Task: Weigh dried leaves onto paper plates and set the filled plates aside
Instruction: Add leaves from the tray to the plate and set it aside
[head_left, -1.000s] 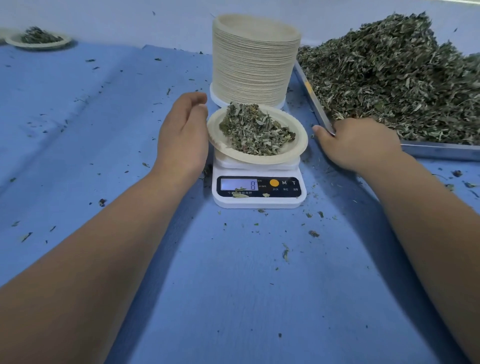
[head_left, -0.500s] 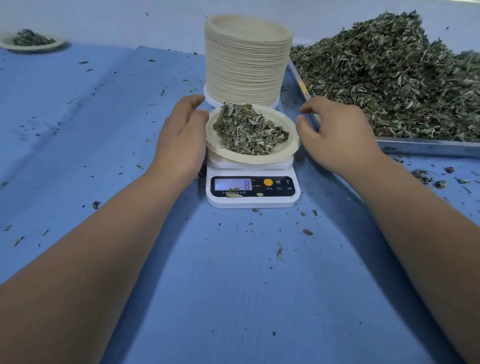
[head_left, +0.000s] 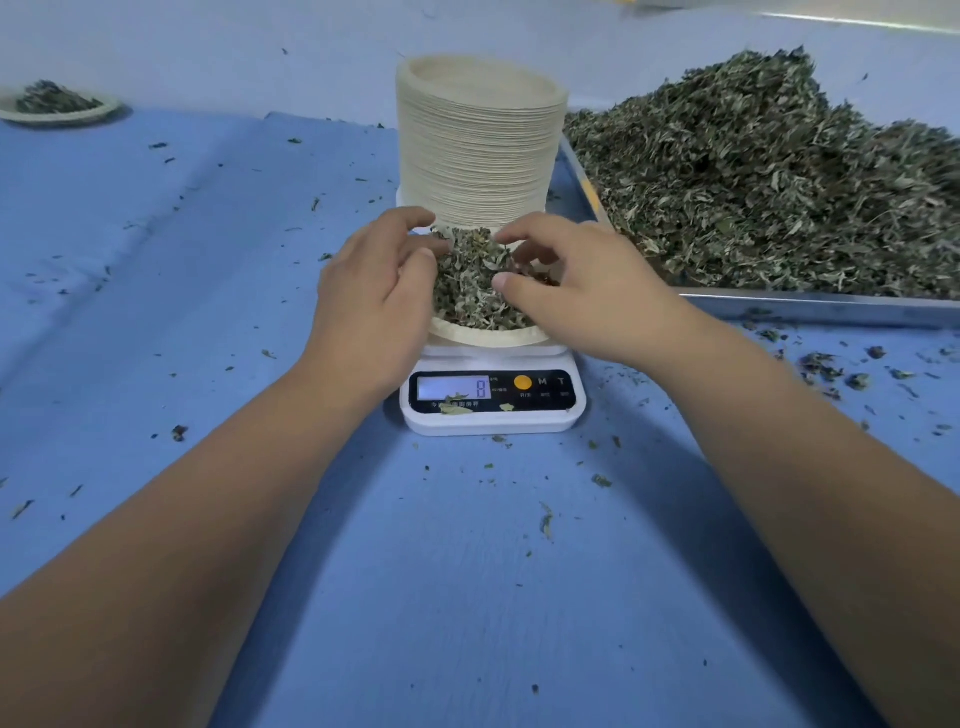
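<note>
A paper plate (head_left: 488, 338) heaped with dried leaves (head_left: 472, 286) sits on a white digital scale (head_left: 493, 415) whose display reads 8. My left hand (head_left: 374, 296) is at the pile's left side, its curved fingers touching the leaves and covering the plate's left rim. My right hand (head_left: 587, 291) reaches in from the right, with thumb and curled fingertips pinching into the leaves. Both hands hide much of the plate's rim.
A tall stack of paper plates (head_left: 480, 150) stands just behind the scale. To the right, a metal tray (head_left: 831, 306) holds a big heap of dried leaves (head_left: 753, 182). A filled plate (head_left: 78, 118) rests at the far left. Leaf crumbs litter the blue cloth.
My right hand left the tray's edge and moved left onto the leaf pile. My left hand shifted from beside the plate onto the pile's left side. The scale reading stays at 8.
</note>
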